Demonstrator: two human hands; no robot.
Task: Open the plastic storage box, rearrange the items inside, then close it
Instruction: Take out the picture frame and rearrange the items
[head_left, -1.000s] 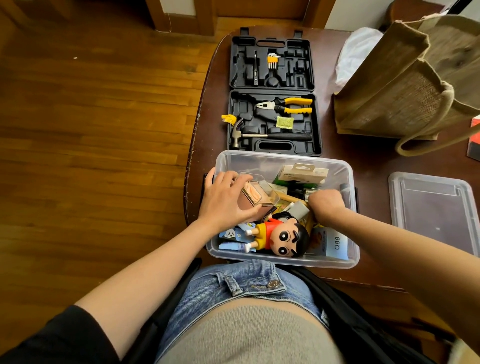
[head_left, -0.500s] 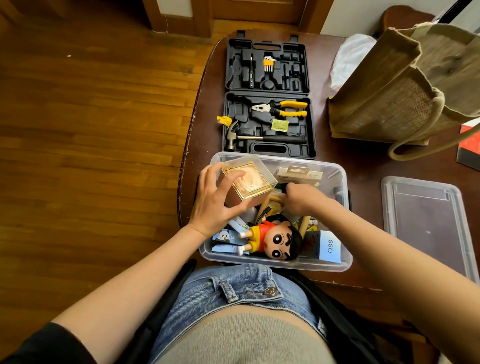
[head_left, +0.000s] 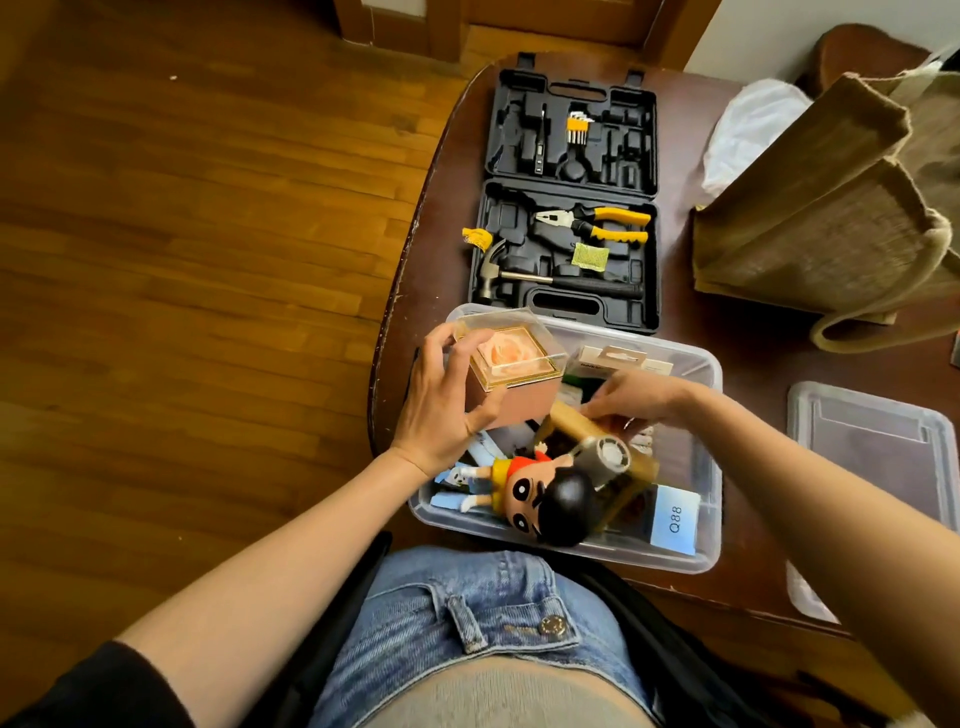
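Rearranging: left hand (head_left: 441, 400) fingers now gripping cube (head_left: 511, 371) lifted clear at box (head_left: 711, 467) 10 o'clock; right hand (head_left: 636, 397) pinching tan pack (head_left: 574, 423), freeing space.

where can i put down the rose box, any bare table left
Bare table between the storage box, the tool case and the woven bag, and a strip before the lid. The storage box is crowded.
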